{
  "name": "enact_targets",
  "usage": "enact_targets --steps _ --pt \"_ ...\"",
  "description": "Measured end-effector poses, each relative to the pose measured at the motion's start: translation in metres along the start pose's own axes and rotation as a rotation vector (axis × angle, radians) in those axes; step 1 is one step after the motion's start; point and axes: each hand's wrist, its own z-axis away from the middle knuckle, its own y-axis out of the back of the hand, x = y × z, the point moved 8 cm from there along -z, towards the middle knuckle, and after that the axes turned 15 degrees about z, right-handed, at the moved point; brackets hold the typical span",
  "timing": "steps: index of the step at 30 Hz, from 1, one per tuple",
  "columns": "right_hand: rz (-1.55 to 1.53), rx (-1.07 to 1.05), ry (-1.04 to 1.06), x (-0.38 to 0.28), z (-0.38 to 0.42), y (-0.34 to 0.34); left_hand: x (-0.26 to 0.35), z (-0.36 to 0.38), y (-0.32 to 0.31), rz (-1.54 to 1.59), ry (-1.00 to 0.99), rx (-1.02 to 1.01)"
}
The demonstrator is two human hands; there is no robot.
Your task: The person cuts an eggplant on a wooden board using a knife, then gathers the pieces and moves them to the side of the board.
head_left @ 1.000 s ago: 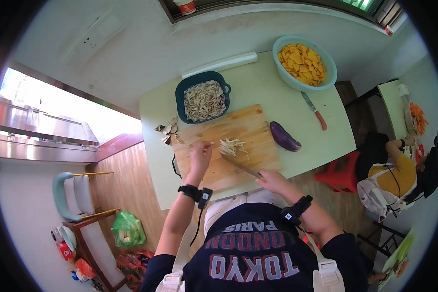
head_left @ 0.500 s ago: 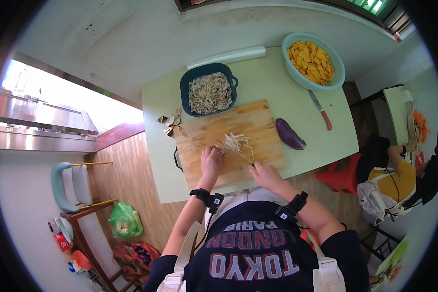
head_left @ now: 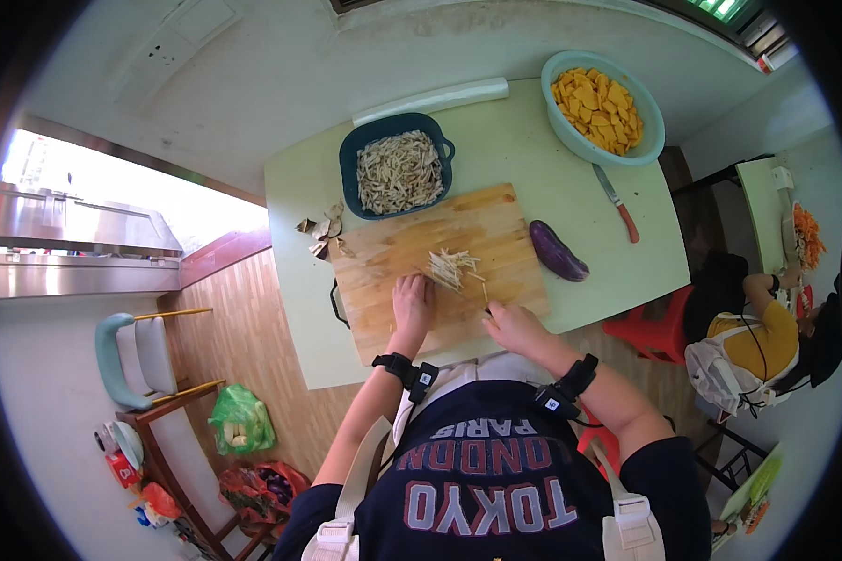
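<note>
On the wooden cutting board [head_left: 374, 309] lies a small pile of pale thin strips [head_left: 452, 268]. My left hand [head_left: 413, 304] rests on the board just left of the pile, its fingers together; anything under them is hidden. My right hand [head_left: 513, 328] is wrapped round the handle of a knife, whose blade reaches left across the board toward my left fingertips. A whole purple eggplant [head_left: 558, 251] lies right of the board. Behind the board stands a dark green basket [head_left: 350, 168] full of cut grayish strips.
A light blue bowl [head_left: 652, 131] of orange slices stands at the back right, with a red-handled knife [head_left: 617, 204] before it. Peel scraps [head_left: 323, 230] lie left of the board. A person in yellow [head_left: 752, 349] sits at the far right near a red stool [head_left: 653, 325].
The whole view has shifted slightly. My left fingers are drawn closer together on the board. My right hand keeps its hold on the knife, nearly in the same place.
</note>
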Motion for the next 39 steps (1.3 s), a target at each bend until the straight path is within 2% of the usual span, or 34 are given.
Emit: enact_targets --steps 7,13,17,19,24,27,39 --pt "-0.02 -0.026 0.039 -0.001 -0.019 -0.007 -0.001 0.0 0.001 0.042 0.0 0.003" --pt "-0.081 0.04 0.039 -0.011 -0.045 -0.023 -0.005 0.0 -0.001 0.05 0.006 0.016" --pt "-0.076 0.091 0.053 -0.007 -0.042 -0.023 0.002 0.0 0.0 0.083 -0.051 0.025" --pt "-0.104 0.092 0.053 -0.005 -0.038 -0.023 0.003 0.0 0.002 0.047 -0.015 0.014" --pt "-0.115 -0.01 -0.051 0.014 -0.012 -0.011 0.0 0.001 0.0 0.078 -0.011 0.014" --pt "-0.068 0.0 -0.067 0.007 0.0 0.006 0.001 0.002 0.0 0.103 -0.016 0.024" --pt "0.002 -0.021 -0.024 -0.006 0.002 0.006 0.005 0.001 0.002 0.059 -0.02 0.02"
